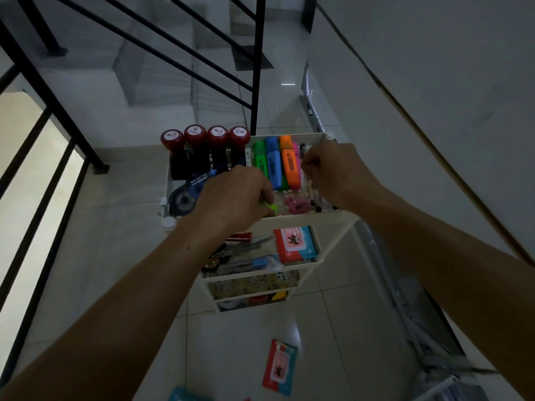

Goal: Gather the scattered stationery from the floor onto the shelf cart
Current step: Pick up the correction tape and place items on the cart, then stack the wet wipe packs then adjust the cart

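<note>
Head view: a tiled floor (115, 256) with a black stair railing (257, 68) behind, and on it a white cart (333, 218) with several tiers. Both arms reach over its top tier. There four red-capped stamps (205, 137) stand in a row at the far left, a blue tape dispenser (188, 195) lies near them, and green, blue, orange and pink highlighters (278, 163) lie side by side. A pink clip (296, 204) sits near the front edge. On the tier below lie a red packet (293, 244) and scissors (257, 243). The left hand (231, 201) has its grip curled round a small green item (270, 209) just above the top tier. The right hand (333, 169) pinches a thin pen (302, 149) at the tier's right side. Another red packet (279, 367) and a blue item (185, 395) lie on the floor near the cart.
</note>
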`<state>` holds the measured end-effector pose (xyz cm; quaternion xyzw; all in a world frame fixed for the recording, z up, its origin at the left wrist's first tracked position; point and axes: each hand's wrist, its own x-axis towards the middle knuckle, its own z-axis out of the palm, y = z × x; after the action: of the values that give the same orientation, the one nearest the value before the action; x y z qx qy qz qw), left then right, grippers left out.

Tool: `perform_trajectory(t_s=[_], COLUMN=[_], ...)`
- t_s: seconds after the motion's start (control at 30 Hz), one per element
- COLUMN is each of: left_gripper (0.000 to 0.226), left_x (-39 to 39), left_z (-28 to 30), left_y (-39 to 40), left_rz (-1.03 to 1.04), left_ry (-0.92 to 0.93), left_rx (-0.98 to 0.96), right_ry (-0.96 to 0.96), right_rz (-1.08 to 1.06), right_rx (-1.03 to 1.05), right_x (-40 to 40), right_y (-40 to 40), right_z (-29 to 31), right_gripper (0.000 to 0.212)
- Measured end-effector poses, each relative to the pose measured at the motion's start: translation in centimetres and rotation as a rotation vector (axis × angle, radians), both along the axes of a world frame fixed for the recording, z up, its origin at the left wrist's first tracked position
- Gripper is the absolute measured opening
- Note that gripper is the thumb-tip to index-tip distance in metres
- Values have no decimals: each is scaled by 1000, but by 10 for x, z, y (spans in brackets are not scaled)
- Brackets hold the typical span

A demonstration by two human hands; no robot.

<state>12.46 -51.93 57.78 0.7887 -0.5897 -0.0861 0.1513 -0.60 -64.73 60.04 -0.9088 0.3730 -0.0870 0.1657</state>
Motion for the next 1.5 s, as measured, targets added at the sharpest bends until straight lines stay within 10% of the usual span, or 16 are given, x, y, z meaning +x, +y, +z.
perform_trajectory(t_s=[0.23,1.0,1.5], left_gripper=[27,5,3], left_x=[-4,-94,-285], left_z=[-6,-9,-257], left_y=[-2,88,273], left_rz=[63,143,335], left_ry=[12,75,252], left_rx=[-86,-341,-157], right_ry=[328,-268,-199], right_rz=[381,73,-16], right_rx=[-17,-9,350], right_x=[-6,-112,-353], right_y=[-6,63,236], right_z=[-2,-10,-299], right_gripper=[23,5,12])
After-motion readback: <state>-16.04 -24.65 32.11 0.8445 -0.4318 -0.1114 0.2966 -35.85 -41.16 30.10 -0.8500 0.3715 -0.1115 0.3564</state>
